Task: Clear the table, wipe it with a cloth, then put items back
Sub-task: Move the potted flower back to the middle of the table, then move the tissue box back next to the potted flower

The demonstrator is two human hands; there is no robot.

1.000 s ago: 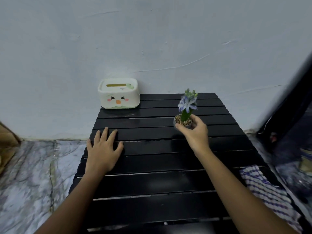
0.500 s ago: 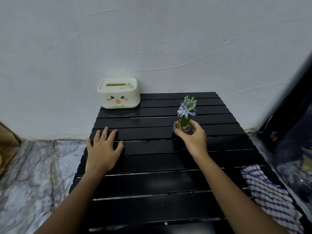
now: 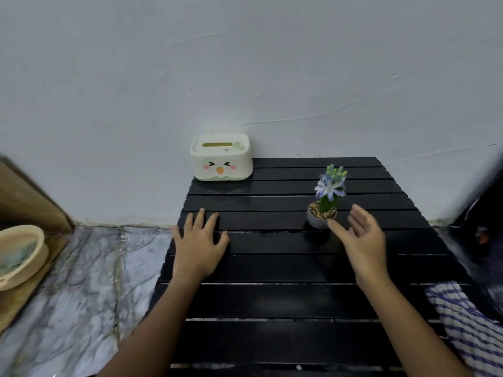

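Head view: looking down on a dark slatted counter (image 3: pixel 272 300) set against a pale wall.
Pot: a small flower pot (image 3: pixel 321 217) is standing upright at centre right of the frame, on the far half of the counter, with a blue bloom rising from pebbles.
Handling: it is looking light and top-heavy, likely hard and easy to tip; the bloom seems delicate, so the round body low down is the place to hold, not the stem.
Right hand (image 3: pixel 364 240): fingers are spreading wide and holding nothing; one fingertip is sitting at the pot's rim, though contact cannot be told.
Left hand (image 3: pixel 198 246): lying flat on the counter at centre left, fingers straight, gripping nothing.
Box: a cream tissue box (image 3: pixel 221 157) is sitting at the counter's far left corner by the wall.
Cloth: a checked cloth (image 3: pixel 468 325) is lying at the lower right edge.
Surface: the slats have gaps between them, so a small base could rock there.
Room: marbled floor (image 3: pixel 81 281) is showing at lower left, with a pale basket (image 3: pixel 38 257) at the left edge.
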